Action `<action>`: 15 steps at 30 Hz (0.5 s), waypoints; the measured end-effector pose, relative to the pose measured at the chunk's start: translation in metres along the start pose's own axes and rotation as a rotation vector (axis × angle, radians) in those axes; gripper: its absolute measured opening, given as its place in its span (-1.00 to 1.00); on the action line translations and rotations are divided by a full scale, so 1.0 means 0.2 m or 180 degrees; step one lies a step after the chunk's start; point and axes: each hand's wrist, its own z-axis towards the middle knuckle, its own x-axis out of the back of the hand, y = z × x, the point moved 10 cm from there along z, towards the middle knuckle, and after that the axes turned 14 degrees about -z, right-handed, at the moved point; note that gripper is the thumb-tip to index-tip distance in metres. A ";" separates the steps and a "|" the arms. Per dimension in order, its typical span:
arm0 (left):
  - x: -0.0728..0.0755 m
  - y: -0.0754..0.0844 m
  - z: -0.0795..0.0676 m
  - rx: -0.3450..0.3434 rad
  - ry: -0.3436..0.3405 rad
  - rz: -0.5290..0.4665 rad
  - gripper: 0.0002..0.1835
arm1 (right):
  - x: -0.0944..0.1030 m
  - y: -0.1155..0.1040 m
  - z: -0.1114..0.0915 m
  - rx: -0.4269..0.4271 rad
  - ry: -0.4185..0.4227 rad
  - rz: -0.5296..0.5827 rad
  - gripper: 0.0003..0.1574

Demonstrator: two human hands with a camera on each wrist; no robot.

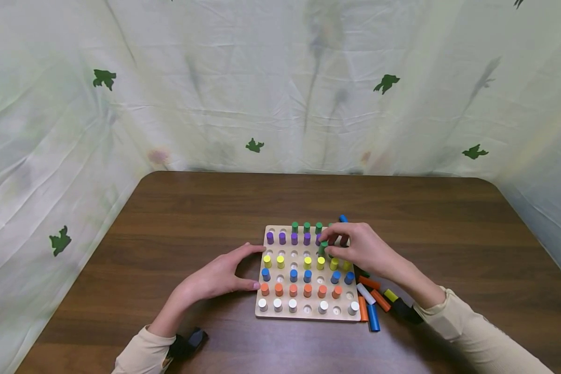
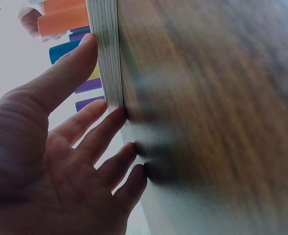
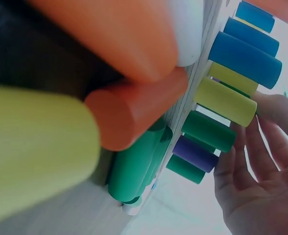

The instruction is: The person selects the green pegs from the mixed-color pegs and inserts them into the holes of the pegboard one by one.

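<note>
A light wooden pegboard (image 1: 285, 317) stands on the table with rows of coloured pegs upright in its holes. My right hand (image 1: 362, 246) pinches a green peg (image 1: 323, 250) between thumb and fingers over the row of holes between the purple pegs (image 1: 282, 238) and the yellow pegs (image 1: 280, 260). Along the board's left edge, my left hand (image 1: 219, 275) rests with thumb and fingers spread. In the left wrist view its fingertips (image 2: 117, 115) lie at the board's side. Nearer rows hold blue pegs (image 1: 293, 275), orange pegs (image 1: 293, 290) and white pegs (image 1: 292, 306).
Loose pegs lie right of the board, among them a blue peg (image 1: 374, 318), an orange peg (image 1: 380, 300) and a yellow peg (image 1: 390, 295). Another blue peg (image 1: 343, 218) lies behind the board. A patterned pale curtain (image 1: 280, 93) hangs behind the brown table (image 1: 191, 202).
</note>
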 end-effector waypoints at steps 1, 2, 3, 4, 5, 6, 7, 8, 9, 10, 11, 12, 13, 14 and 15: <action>0.00 0.00 0.00 0.0000 -0.0001 0.0002 -0.23 | 0.00 0.00 0.00 0.0003 -0.0005 0.0000 -0.79; 0.00 0.00 0.00 0.0001 -0.0002 0.0003 -0.23 | 0.00 0.00 0.00 0.0007 -0.0008 0.0003 -0.79; 0.00 0.00 0.00 -0.0003 -0.0003 0.0005 -0.23 | 0.00 0.00 0.00 0.0010 -0.0011 0.0002 -0.78; 0.00 0.00 0.00 -0.0006 -0.0003 0.0007 -0.23 | 0.00 0.00 0.00 0.0007 -0.0013 0.0004 -0.78; 0.00 0.00 0.00 -0.0012 -0.0004 0.0008 -0.23 | 0.00 0.00 0.00 0.0009 -0.0013 0.0005 -0.78; 0.00 0.00 0.00 -0.0016 -0.0005 0.0010 -0.23 | 0.00 0.00 0.00 0.0006 -0.0014 0.0007 -0.77; 0.00 0.00 0.00 -0.0018 -0.0003 0.0012 -0.23 | 0.00 0.00 0.00 0.0006 -0.0017 0.0003 -0.77; 0.00 0.00 0.00 -0.0018 -0.0004 0.0010 -0.23 | 0.00 0.00 0.01 0.0002 -0.0020 0.0004 -0.77; 0.00 0.00 0.00 -0.0017 -0.0005 0.0010 -0.23 | 0.00 0.01 0.01 -0.0001 -0.0020 0.0002 -0.77; 0.00 0.00 0.00 -0.0016 -0.0003 0.0010 -0.23 | 0.00 0.01 0.01 -0.0007 -0.0020 0.0000 -0.77; 0.00 0.00 0.00 -0.0016 -0.0004 0.0012 -0.23 | 0.00 0.01 0.01 -0.0011 -0.0020 -0.0003 -0.77; 0.00 0.00 0.00 -0.0008 -0.0003 0.0009 -0.23 | 0.00 0.01 0.01 -0.0017 -0.0017 -0.0009 -0.77; 0.00 0.00 0.00 0.0004 0.0001 0.0006 -0.23 | 0.00 0.01 0.01 -0.0020 -0.0014 -0.0015 -0.77; -0.01 0.00 0.00 0.0013 0.0004 0.0004 -0.23 | 0.00 0.01 0.01 -0.0017 -0.0011 -0.0023 -0.76; -0.01 0.00 0.00 0.0020 0.0005 0.0006 -0.23 | -0.01 0.01 0.01 -0.0015 -0.0012 -0.0030 -0.76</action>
